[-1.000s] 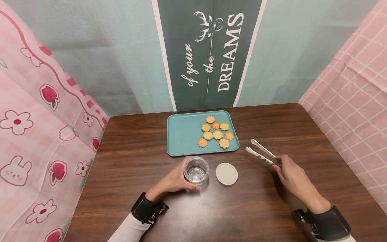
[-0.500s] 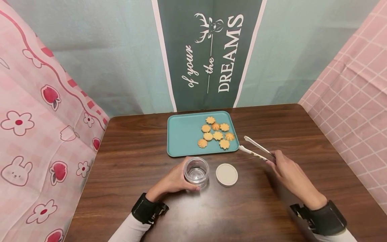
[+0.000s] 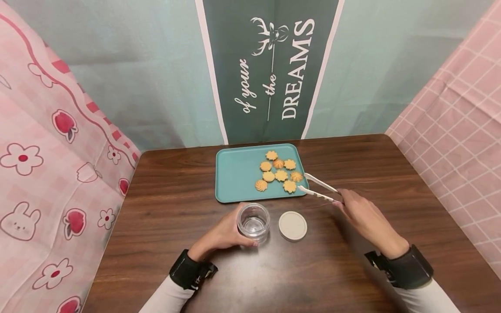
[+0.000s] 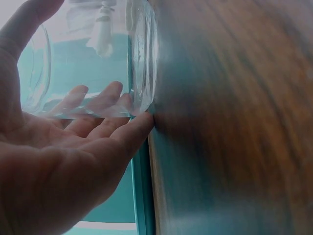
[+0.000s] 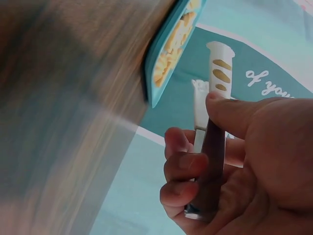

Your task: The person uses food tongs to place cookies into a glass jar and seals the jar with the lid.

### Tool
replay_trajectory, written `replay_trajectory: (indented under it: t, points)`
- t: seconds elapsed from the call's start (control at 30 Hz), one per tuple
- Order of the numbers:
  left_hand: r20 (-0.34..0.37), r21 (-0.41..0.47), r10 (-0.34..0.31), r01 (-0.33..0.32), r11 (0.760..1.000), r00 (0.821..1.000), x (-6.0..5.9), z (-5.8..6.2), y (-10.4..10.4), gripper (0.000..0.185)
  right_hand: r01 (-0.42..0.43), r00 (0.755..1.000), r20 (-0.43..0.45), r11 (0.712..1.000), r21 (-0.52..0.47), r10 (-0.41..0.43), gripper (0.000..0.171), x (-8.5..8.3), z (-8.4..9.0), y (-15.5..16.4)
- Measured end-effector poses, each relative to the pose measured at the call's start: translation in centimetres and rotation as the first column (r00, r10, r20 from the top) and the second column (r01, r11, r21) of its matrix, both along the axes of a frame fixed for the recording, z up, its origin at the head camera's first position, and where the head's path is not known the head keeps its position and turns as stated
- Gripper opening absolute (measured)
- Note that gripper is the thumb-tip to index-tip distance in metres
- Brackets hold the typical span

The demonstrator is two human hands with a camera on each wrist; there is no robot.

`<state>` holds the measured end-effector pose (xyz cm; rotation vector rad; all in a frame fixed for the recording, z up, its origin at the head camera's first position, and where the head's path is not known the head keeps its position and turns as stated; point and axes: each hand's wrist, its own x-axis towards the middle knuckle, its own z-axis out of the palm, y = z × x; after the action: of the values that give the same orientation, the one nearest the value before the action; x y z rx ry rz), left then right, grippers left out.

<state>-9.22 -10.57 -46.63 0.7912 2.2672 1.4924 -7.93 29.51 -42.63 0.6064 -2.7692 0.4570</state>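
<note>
A clear jar (image 3: 253, 222) without a lid stands upright on the table, and my left hand (image 3: 227, 230) curls round its left side. In the left wrist view the thumb and fingers wrap the jar (image 4: 88, 63) near its base. My right hand (image 3: 364, 217) grips a pair of tongs (image 3: 318, 194) with white tips and metal handles. The tongs' arms are spread apart, with nothing between them. Their tips hover at the right edge of a teal tray (image 3: 236, 174), close to the cookies (image 3: 281, 175). In the right wrist view the thumb presses one arm of the tongs (image 5: 215, 142).
A round cream lid (image 3: 292, 225) lies on the brown wooden table (image 3: 168, 191), just right of the jar. Several cookies sit on the tray's right half. Fabric hangs behind the table and along both sides.
My right hand has moved left with the tongs, bringing their tips from beside the tray to its right edge. The left hand and jar have stayed in place.
</note>
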Motion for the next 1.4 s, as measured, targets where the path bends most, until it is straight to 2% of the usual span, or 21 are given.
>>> replay_trajectory:
  t: [0.3,0.53,0.73,1.07,1.4]
  points:
    - [-0.001,0.008,-0.012,0.012,1.000,1.000,-0.1,-0.2,0.0,0.096,0.030,0.990,0.138,0.998,0.057,-0.037,0.042,-1.3,0.3,-1.2]
    - [-0.008,-0.002,-0.001,0.001,1.000,1.000,-0.2,-0.3,0.0,0.095,0.033,0.985,0.165,0.995,0.092,-0.048,0.035,-2.2,0.5,-2.3]
    - [-0.014,-0.006,-0.007,0.007,1.000,1.000,-0.2,-0.2,0.0,0.095,0.035,0.975,0.215,0.994,0.106,-0.057,0.036,-2.7,0.4,-2.9]
    - [0.009,-0.015,0.004,-0.004,1.000,1.000,-0.2,0.0,-0.1,0.096,0.031,0.970,0.234,0.992,0.126,-0.060,0.029,-3.3,0.4,-3.5]
    - [0.000,0.001,-0.003,0.003,1.000,1.000,-0.2,0.1,0.0,0.094,0.020,0.970,0.236,0.987,0.157,-0.057,0.024,-4.0,1.0,-4.3]
